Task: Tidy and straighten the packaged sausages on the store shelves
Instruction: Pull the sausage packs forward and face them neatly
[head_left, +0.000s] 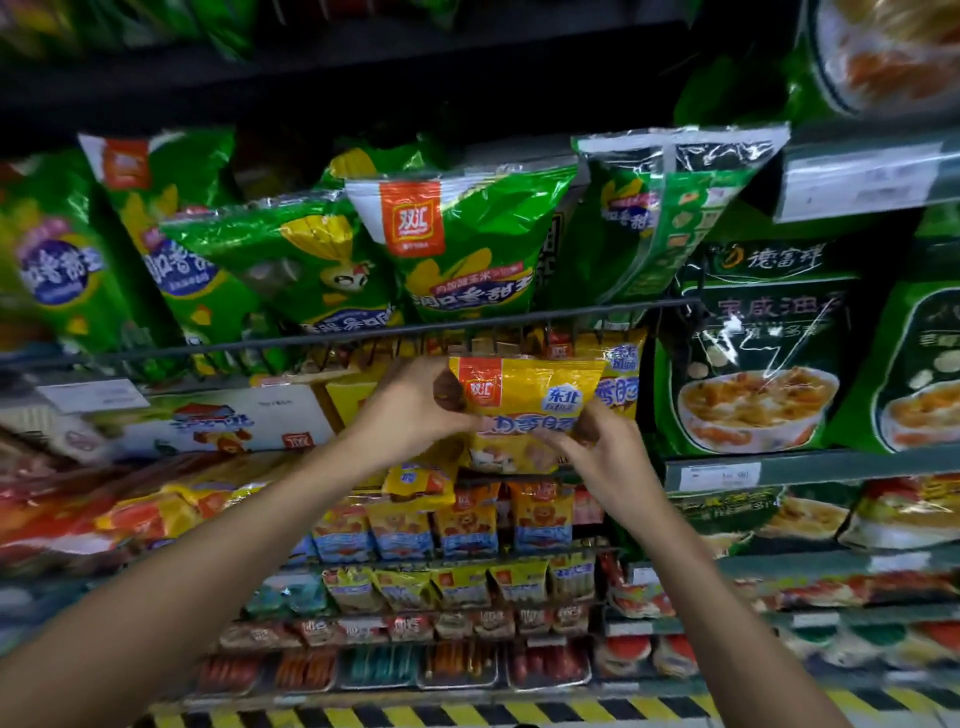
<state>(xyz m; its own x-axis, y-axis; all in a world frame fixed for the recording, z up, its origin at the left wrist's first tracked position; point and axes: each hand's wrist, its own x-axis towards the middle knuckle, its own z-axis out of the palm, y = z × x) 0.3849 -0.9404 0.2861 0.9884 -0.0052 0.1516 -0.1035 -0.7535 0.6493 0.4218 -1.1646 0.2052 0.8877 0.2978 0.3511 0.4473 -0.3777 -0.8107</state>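
Two hands I monitor, left hand and right hand both gripping yellow sausage pack, under far wire rail.

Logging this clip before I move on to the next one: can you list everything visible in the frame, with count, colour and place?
yellow sausage pack: one, yellow with an orange logo, centre, held in front of the shelf
green sausage bags: about six, green with yellow corn art, upper shelf behind the wire rail
wire rail: one, dark, along the upper shelf front
dark green packs: several, dark green with bowl pictures, right side
small yellow and blue packs: a row, below the held pack
white box: one, white with red print, left of centre
hazard stripe: yellow and black, bottom edge
left hand: grips the pack's left edge
right hand: pinches its lower right
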